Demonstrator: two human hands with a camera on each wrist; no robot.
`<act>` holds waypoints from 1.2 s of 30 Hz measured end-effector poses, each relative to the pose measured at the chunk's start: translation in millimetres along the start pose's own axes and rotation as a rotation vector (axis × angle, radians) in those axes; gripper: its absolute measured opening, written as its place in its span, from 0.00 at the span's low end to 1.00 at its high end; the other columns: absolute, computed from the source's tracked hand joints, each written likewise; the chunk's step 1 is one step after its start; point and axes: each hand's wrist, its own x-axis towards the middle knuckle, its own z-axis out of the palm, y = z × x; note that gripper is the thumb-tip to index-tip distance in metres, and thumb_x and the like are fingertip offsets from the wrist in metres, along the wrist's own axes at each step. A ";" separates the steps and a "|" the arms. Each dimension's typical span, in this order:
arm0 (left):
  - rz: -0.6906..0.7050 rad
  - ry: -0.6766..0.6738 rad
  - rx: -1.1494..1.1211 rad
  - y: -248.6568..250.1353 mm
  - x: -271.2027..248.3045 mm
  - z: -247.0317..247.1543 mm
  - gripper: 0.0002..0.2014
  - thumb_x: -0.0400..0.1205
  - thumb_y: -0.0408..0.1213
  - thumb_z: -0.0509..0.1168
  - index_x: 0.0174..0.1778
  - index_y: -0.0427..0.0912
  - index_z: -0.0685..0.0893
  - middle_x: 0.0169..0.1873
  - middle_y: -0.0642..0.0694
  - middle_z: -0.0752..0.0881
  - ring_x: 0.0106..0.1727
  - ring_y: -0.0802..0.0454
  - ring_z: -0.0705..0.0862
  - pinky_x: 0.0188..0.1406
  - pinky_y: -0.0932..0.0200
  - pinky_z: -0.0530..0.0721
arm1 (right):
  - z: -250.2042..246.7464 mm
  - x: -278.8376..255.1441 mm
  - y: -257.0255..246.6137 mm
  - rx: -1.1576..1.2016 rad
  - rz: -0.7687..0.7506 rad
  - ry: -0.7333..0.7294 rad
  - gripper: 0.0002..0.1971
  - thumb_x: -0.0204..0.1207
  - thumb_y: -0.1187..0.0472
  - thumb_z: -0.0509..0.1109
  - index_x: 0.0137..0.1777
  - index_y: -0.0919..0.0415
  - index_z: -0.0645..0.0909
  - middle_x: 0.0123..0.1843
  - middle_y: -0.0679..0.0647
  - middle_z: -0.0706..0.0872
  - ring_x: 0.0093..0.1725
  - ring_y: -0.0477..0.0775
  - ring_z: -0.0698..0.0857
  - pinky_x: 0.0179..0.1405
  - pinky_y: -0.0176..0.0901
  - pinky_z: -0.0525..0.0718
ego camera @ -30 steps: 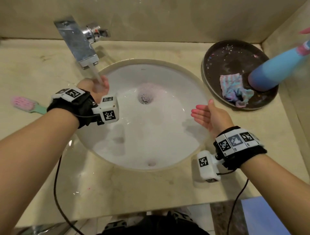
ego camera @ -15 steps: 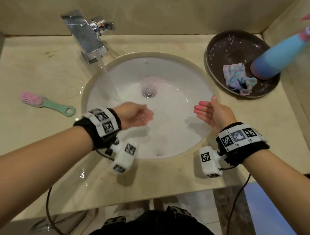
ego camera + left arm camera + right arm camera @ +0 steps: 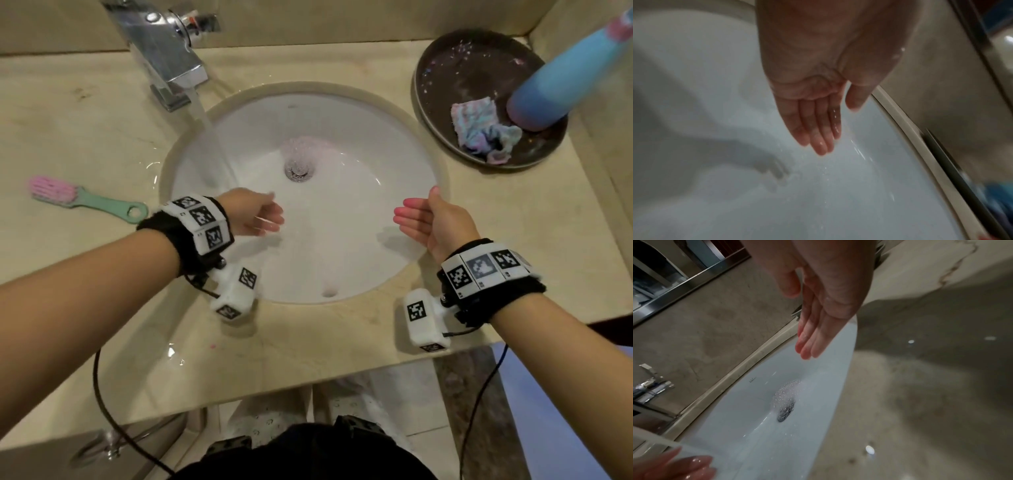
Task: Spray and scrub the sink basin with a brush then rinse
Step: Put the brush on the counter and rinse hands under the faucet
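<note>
The basin (image 3: 359, 212) is seen at the centre of the head view, white and round, set into a beige counter (image 3: 308, 335). Water (image 3: 212, 137) is poured from the tap (image 3: 164, 51) at the upper left into the left side of the basin, and foam is gathered round the drain (image 3: 297, 170) near the middle. An overflow hole is visible low on the near wall.

The left hand (image 3: 253, 214) is held over the left part of the basin, just below where the stream lands; its fingers (image 3: 818, 129) are stretched out, wet, palm up, and nothing is gripped. The right hand (image 3: 435, 222) is held at the right rim, edge on, with fingers (image 3: 812, 340) straight and together and the thumb apart; nothing is held by it either. The two hands are kept well apart.

The brush (image 3: 82, 200), with pink bristles and a green handle, is laid on the counter at the left of the frame, apart from both hands. At the upper right a dark tray (image 3: 445, 68) is placed on the counter; a blue bottle (image 3: 561, 75) and a crumpled cloth (image 3: 479, 132) are set in it. Puddles are seen on the counter at the lower left.
</note>
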 end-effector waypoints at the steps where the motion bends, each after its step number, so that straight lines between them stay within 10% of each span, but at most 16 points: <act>1: 0.009 0.064 -0.114 2.0 3.6 -11.7 0.18 0.89 0.44 0.49 0.39 0.40 0.78 0.21 0.51 0.87 0.20 0.60 0.85 0.36 0.63 0.77 | 1.7 -0.5 -0.8 0.002 0.000 -0.003 0.24 0.87 0.48 0.48 0.45 0.62 0.80 0.44 0.58 0.87 0.45 0.52 0.87 0.50 0.41 0.86; 5: 0.075 0.224 -0.629 13.2 12.2 -52.5 0.21 0.90 0.42 0.44 0.38 0.39 0.76 0.22 0.46 0.86 0.22 0.56 0.84 0.34 0.65 0.82 | 6.1 -1.0 -3.6 0.014 -0.005 -0.008 0.24 0.87 0.48 0.48 0.45 0.62 0.80 0.44 0.58 0.87 0.43 0.51 0.88 0.46 0.39 0.86; 13: 0.249 0.126 -1.256 39.7 20.2 -67.9 0.13 0.86 0.30 0.54 0.37 0.33 0.77 0.29 0.43 0.79 0.26 0.49 0.81 0.29 0.64 0.84 | 2.4 -1.3 -1.3 0.029 0.002 0.008 0.24 0.87 0.48 0.48 0.45 0.62 0.80 0.44 0.58 0.87 0.44 0.52 0.88 0.48 0.40 0.86; 19: 0.288 0.109 -0.852 45.5 12.2 -48.8 0.16 0.85 0.26 0.49 0.32 0.39 0.71 0.17 0.50 0.79 0.18 0.60 0.76 0.19 0.74 0.72 | -1.6 -2.0 -0.6 0.038 -0.003 0.020 0.23 0.87 0.48 0.49 0.45 0.62 0.80 0.45 0.58 0.87 0.45 0.52 0.88 0.47 0.40 0.86; 24: 0.152 -0.212 -0.269 29.0 -12.6 9.0 0.23 0.85 0.29 0.56 0.25 0.38 0.88 0.25 0.47 0.88 0.25 0.59 0.86 0.30 0.70 0.85 | -3.9 -2.8 0.9 0.047 0.004 0.027 0.23 0.87 0.48 0.49 0.44 0.62 0.80 0.44 0.58 0.87 0.44 0.52 0.88 0.46 0.39 0.86; 29: -0.017 -0.607 0.502 1.7 -26.3 63.6 0.18 0.88 0.40 0.53 0.57 0.32 0.83 0.44 0.43 0.90 0.44 0.53 0.88 0.47 0.65 0.84 | -6.2 -5.2 3.9 0.051 0.004 0.043 0.23 0.87 0.48 0.49 0.45 0.63 0.80 0.44 0.58 0.87 0.44 0.52 0.88 0.48 0.40 0.86; 36: 0.035 -0.256 0.269 7.1 -1.9 33.6 0.13 0.88 0.42 0.54 0.46 0.41 0.80 0.43 0.46 0.86 0.39 0.54 0.85 0.39 0.64 0.81 | -8.2 -8.2 6.5 0.050 0.006 0.049 0.24 0.87 0.48 0.48 0.45 0.62 0.80 0.45 0.58 0.87 0.44 0.51 0.88 0.47 0.39 0.86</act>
